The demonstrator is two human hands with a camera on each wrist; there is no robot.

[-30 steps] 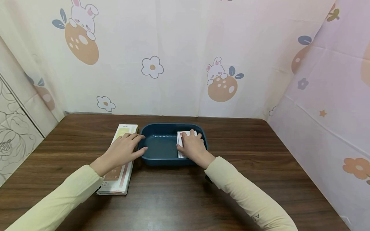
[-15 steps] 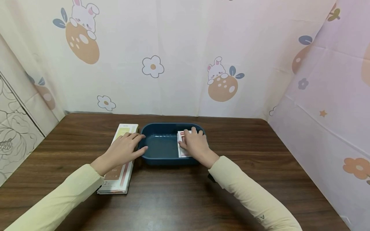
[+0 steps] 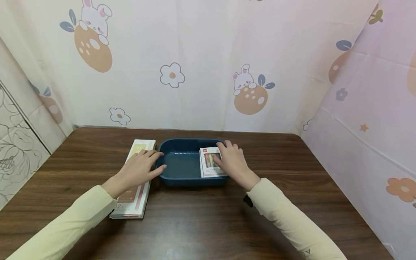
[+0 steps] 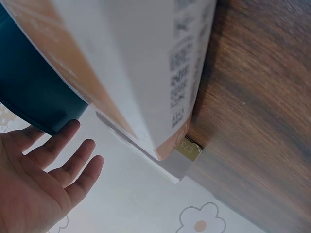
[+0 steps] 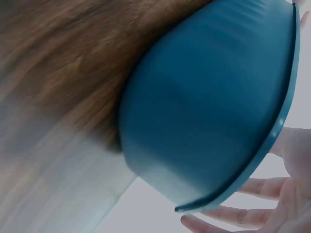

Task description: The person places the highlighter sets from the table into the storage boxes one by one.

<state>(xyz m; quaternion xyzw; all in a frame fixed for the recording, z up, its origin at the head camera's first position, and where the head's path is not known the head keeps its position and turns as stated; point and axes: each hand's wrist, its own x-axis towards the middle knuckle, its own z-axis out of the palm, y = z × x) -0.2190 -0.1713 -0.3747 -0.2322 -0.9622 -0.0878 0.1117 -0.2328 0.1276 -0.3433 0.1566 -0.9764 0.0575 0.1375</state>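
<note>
A dark blue plastic bin (image 3: 182,182) stands on the table. In its right part lies a white box (image 3: 208,170) whose front shows a row of coloured sticks and a red logo. My right hand (image 3: 234,162) is above the bin's right rim, its loosely bent fingers spread over the box's right edge; in the right wrist view the fingers show beyond the rim. My left hand (image 3: 138,168) has its fingertips right at the bin's left rim, thumb apart. Beneath the left hand lies a stack of long white boxes (image 3: 130,211) with coloured panels, partly hidden.
The brown wood-grain table (image 3: 195,231) carries the bin and the stack. Behind it hangs a pale curtain (image 3: 201,104) printed with rabbits and flowers, and another printed cloth (image 3: 364,151) hangs along the right. A small gold label (image 4: 189,149) shows in the left wrist view.
My right hand has moved right, off the white box toward the bin's right rim, uncovering more of the box's front. The left hand stays at the left rim.
</note>
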